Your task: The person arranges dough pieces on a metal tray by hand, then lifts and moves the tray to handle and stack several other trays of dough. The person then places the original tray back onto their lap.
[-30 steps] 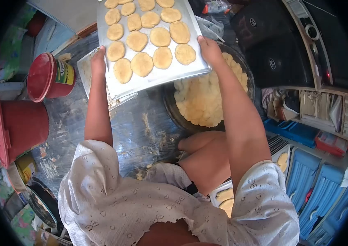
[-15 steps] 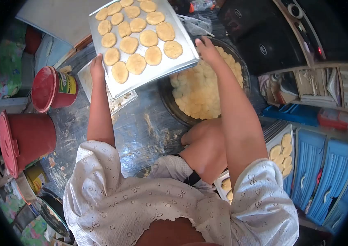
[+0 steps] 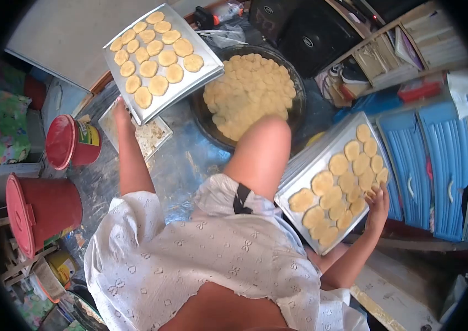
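A metal tray (image 3: 207, 70) with several flat round dough pieces is at the upper left, tilted. My left hand (image 3: 122, 113) is at its lower left edge, the fingers mostly hidden at the tray. On the right, a second tray (image 3: 292, 216) with several dough pieces lies on a stack of trays beside my raised knee. My right hand (image 3: 377, 205) is at its right edge, fingers over the rim and touching the outermost dough piece. Between the trays a large dark round pan (image 3: 194, 105) holds many dough pieces (image 3: 245, 94).
Two red lidded buckets (image 3: 71, 142) (image 3: 44, 212) stand on the left. A stained smaller tray (image 3: 154, 138) lies on the floor under the left tray. Black speakers (image 3: 308, 41), a shelf (image 3: 374, 58) and blue drawers (image 3: 443, 171) line the right side.
My right hand has left the upper tray and moved down to the tray on the right. The upper tray has shifted left in view. The view has turned, showing more of the right tray.
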Motion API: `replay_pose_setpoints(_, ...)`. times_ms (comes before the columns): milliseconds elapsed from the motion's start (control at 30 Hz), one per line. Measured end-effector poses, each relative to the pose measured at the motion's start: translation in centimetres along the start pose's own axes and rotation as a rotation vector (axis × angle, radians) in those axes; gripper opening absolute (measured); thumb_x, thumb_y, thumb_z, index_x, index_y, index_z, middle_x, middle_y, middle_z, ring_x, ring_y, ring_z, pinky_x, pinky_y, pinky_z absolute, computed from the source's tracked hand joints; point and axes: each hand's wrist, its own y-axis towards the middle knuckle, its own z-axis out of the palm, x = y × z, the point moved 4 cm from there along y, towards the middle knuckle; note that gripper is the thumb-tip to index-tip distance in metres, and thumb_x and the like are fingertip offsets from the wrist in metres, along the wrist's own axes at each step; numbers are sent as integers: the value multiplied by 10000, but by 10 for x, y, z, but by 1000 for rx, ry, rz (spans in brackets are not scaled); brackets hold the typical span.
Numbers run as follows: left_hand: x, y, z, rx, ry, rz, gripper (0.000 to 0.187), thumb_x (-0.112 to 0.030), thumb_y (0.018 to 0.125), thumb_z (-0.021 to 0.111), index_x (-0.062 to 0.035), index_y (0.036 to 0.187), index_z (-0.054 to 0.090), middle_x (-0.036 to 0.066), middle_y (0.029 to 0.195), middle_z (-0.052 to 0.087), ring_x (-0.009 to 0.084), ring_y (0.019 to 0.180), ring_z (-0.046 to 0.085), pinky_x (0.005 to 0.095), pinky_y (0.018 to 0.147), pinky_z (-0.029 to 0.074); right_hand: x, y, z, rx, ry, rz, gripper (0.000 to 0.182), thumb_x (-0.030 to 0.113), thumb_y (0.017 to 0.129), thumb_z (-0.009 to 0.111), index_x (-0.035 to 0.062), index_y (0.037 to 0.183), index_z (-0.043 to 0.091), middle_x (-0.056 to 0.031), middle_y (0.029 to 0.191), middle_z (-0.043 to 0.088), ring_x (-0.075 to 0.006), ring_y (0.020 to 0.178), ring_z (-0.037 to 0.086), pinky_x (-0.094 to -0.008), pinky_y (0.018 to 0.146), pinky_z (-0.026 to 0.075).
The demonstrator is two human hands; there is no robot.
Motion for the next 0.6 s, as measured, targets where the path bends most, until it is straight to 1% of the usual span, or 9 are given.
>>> replay_pose_setpoints(33,-7,-22,4,-27,-45,-60,569,-442,894,460,-51,1300,388,146,1272,454,267,1133,464,384,942,354,-21,-12,-26,-76,49,6,477,309,897,526,48,1283,424,-92,1067,547,-143,875,542,-274,752,455)
replay_pose_setpoints(67,-1,-25,2,-23,-36,-55,569,-442,894,460,-51,1300,388,146,1272,454,267,1133,464,384,942,354,-37,-27,-42,-80,55,14,477,309,897,526,48,1283,424,-92,1067,547,-143,875,542,-274,752,455)
replay_pose_setpoints(133,20,-22,0,-17,-175,-104,507,-423,916,422,-33,1239,453,114,1182,541,220,1080,513,343,877,403,-67,-52,-70,-159,189,43,473,302,895,540,52,1278,423,-75,1034,568,-126,838,554,-257,726,469)
replay_pose_setpoints(267,39,-28,7,17,-310,-67,510,-395,922,431,-43,1287,383,107,1255,491,237,1118,501,356,923,388,-109,-92,-74,-224,255,89,444,287,897,541,62,1265,439,-73,1003,582,-116,814,562,-257,723,478)
replay_pose_setpoints(300,43,-29,9,36,-341,-90,514,-362,921,439,-45,1314,346,105,1313,438,239,1178,448,409,1000,308,-120,-97,-74,-228,268,79,425,276,901,536,55,1254,448,-76,1000,579,-118,823,557,-258,734,476)
replay_pose_setpoints(333,46,-30,8,31,-320,-87,514,-362,921,439,-45,1314,346,105,1313,438,239,1178,448,409,1000,308,-130,-103,-73,-225,271,100,425,276,901,536,55,1254,448,-76,1000,579,-118,823,557,-258,734,476)
replay_pose_setpoints(400,55,-31,5,-85,-347,-139,498,-309,922,433,-46,1330,325,105,1350,398,238,1234,380,462,1041,214,-141,-113,-62,-262,388,108,392,256,913,517,52,1242,458,-76,988,578,-118,829,554,-249,746,471)
replay_pose_setpoints(533,52,-36,7,-58,-325,-159,482,-259,923,412,-39,1339,308,113,1384,352,241,1279,317,496,1052,156,-150,-118,-60,-282,396,141,346,224,923,495,53,1222,474,-70,969,577,-113,809,546,-239,738,460)
replay_pose_setpoints(600,50,-35,11,-35,-297,-200,459,-221,931,369,-71,1356,287,123,1422,290,285,1309,266,520,1070,105,-154,-115,-63,-285,416,119,340,218,922,495,53,1218,478,-65,963,577,-110,803,543,-234,726,456)
